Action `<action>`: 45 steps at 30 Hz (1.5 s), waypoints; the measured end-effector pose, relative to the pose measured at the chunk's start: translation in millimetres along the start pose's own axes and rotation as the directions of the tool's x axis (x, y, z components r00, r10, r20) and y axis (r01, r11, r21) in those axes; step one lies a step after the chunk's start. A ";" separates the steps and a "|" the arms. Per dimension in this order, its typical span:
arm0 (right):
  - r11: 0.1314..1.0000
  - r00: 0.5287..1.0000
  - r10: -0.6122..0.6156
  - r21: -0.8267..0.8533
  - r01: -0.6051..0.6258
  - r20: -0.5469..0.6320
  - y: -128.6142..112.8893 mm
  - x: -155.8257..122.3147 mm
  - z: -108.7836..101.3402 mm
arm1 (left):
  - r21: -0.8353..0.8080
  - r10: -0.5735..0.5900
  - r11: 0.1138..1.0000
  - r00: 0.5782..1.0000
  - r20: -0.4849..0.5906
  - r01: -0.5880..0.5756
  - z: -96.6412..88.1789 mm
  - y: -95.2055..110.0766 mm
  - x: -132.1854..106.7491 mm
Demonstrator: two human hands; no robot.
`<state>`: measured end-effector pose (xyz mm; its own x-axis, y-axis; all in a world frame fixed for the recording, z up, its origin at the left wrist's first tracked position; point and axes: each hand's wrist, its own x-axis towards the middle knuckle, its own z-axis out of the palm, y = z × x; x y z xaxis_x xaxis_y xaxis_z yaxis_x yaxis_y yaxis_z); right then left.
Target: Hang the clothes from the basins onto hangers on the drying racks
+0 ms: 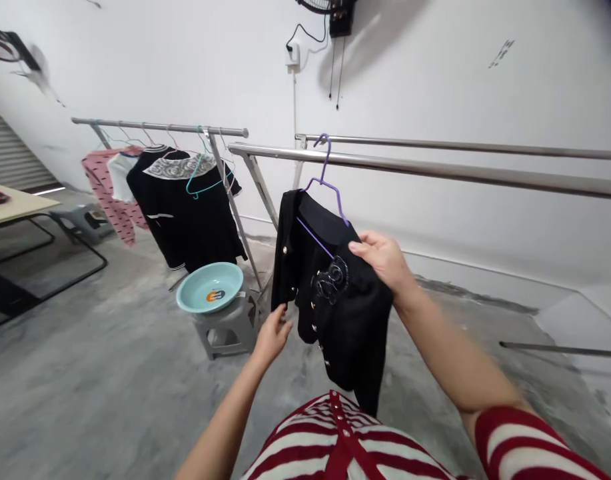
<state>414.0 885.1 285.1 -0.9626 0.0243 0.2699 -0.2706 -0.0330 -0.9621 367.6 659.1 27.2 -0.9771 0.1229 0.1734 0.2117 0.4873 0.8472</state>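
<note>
A black cropped jacket [358,313] with shiny buttons and a dark flower-like trim on its chest hangs on a purple hanger [326,175]. The hanger's hook is over the front metal rail. My right hand [385,263] grips the jacket's shoulder on the right side, thumb in front and fingers behind the cloth. Low at the other sleeve's end is my left hand [272,337], its fingertips at the edge of the fabric and its thumb apart from the fingers.
A silver rack rail [415,168] runs off to the right. Several garments, among them a black top [200,213], hang on another rack at left. A light-blue basin [210,287] rests on a grey stool [228,327]. A table [20,203] stands far left.
</note>
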 end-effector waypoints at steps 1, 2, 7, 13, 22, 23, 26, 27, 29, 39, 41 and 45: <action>0.999 1.000 -0.023 -0.029 0.023 -0.002 2.2 14.7 13.0 | 0.000 -0.045 0.999 0.998 0.044 0.045 1.0 -12.8 -11.3; 0.997 0.999 -0.047 -0.055 0.046 -0.006 4.4 29.5 26.1 | 0.004 -0.081 0.997 0.994 0.076 0.081 0.9 -24.0 -22.0; 0.977 0.986 -0.161 -0.151 0.152 -0.046 16.2 98.1 84.8 | 0.006 -0.183 0.983 0.972 0.150 0.184 -11.7 -61.2 -59.2; 0.927 0.963 -0.240 -0.324 0.189 -0.124 37.4 152.0 137.0 | -0.033 -0.236 0.969 0.958 0.161 0.244 -35.5 -75.5 -68.2; 0.878 0.925 -0.330 -0.420 0.228 -0.189 56.9 148.7 184.8 | -0.125 -0.216 0.962 0.957 0.192 0.242 -43.1 -83.4 -60.4; 0.882 0.927 -0.328 -0.412 0.230 -0.184 58.5 149.2 185.9 | -0.127 -0.215 0.962 0.955 0.203 0.244 -42.9 -83.8 -59.1; 0.898 0.939 -0.302 -0.379 0.224 -0.161 64.7 156.7 185.7 | -0.131 -0.214 0.960 0.949 0.231 0.249 -42.5 -82.1 -54.6; 0.903 0.947 -0.285 -0.373 0.213 -0.149 67.1 159.9 185.5 | -0.132 -0.216 0.959 0.947 0.237 0.252 -42.4 -80.9 -53.1; 0.908 0.962 -0.241 -0.380 0.177 -0.127 71.7 163.8 185.9 | -0.132 -0.205 0.961 0.946 0.252 0.243 -41.8 -78.4 -50.2; 0.870 0.969 -0.220 -0.427 0.246 0.111 122.9 78.3 125.1 | -0.147 -0.170 0.960 0.914 0.369 0.238 -31.1 -72.6 -35.7; 0.881 0.997 -0.067 -0.466 0.080 0.044 147.7 51.3 79.6 | -0.128 -0.155 0.965 0.889 0.432 0.231 -25.2 -68.0 -28.2; 0.825 0.930 0.237 -0.447 -0.346 -0.282 194.8 -22.8 -31.1 | -0.096 -0.091 0.981 0.828 0.553 0.172 -4.3 -46.1 -9.0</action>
<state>383.7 909.1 90.3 -0.9550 0.2965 0.0117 0.1166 0.4113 -0.9040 366.5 631.8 -11.3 -0.8174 0.5359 -0.2113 0.0380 0.4163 0.9084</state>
